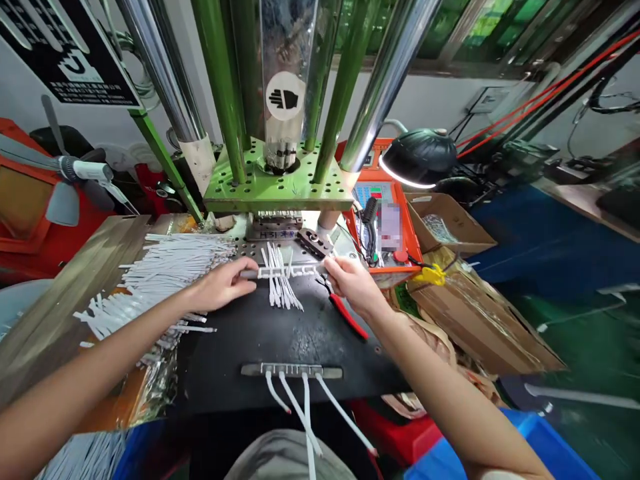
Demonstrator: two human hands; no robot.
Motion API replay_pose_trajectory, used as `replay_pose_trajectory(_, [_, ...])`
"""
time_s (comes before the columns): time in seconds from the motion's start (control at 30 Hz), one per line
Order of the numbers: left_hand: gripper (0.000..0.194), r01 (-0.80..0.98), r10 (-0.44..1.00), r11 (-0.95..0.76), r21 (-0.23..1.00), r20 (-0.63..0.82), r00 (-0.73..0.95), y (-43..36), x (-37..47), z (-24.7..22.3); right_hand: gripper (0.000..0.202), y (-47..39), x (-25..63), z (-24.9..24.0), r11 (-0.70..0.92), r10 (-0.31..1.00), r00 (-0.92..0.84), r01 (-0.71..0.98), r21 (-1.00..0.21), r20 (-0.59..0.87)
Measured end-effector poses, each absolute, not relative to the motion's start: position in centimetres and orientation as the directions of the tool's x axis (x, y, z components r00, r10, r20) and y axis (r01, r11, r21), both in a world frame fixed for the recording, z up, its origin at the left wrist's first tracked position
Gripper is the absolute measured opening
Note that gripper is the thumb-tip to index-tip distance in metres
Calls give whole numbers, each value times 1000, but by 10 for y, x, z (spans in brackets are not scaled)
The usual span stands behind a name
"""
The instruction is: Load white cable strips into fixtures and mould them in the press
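My left hand [225, 283] pinches the left end of a slim metal bar [303, 270] with white pieces along it. At the bar's other end, my right hand [350, 280] is closed around the tip. A small bunch of short white cables [283, 293] lies under or against the bar; whether they touch it is hard to tell. Close to the table's front edge sits a similar slotted metal bar [333, 372], with several white cables [304, 407] hanging from it toward me. Red-handled pliers [349, 317] lie just below my right hand.
A green press plate [280, 193] on steel columns stands behind my hands, over a metal mould [273, 230]. Piled white cables [175, 260] cover the left side. An orange control box [385, 220], black lamp [425, 157] and cardboard boxes [480, 313] are on the right. A fan [75, 167] stands far left.
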State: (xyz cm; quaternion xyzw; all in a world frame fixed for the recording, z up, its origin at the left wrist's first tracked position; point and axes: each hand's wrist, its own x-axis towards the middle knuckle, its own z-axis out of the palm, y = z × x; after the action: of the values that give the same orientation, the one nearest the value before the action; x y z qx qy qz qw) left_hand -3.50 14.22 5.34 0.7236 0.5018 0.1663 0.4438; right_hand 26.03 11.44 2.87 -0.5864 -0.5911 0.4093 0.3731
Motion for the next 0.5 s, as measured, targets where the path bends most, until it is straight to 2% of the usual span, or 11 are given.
replay_pose_trajectory(0.03, [27,650,844,-222,727,-190,501,124,-39,55,41,94,263,28,-36,992,-92,412,-911,-81])
replay_pose_trajectory(0.1, [26,721,801,-405,562,-162,576,94,-43,55,41,59,267,25,22,976,-191,571,-821,-107])
replay_pose_trajectory(0.2, [28,728,765,-478,492,-175,620,71,-37,52,32,30,265,22,148,981,-192,765,-626,-2])
replay_pose_trajectory(0.27, [30,732,753,-479,484,-202,626,67,-32,51,25,24,259,22,192,978,-199,698,-690,70])
replay_pose_trajectory(0.33, [32,737,751,-465,491,-222,622,69,-27,53,27,27,247,21,247,944,-318,504,-828,88])
replay_pose_trajectory(0.4, [31,736,747,-463,494,-229,623,70,-25,58,30,34,233,18,253,907,-410,353,-901,94])
replay_pose_trajectory(0.43, [31,734,744,-471,489,-228,628,71,-25,60,26,37,225,15,232,912,-398,315,-920,94])
replay_pose_trajectory(0.5, [30,725,731,-505,469,-215,648,70,-25,64,22,43,215,8,159,965,-246,271,-949,91])
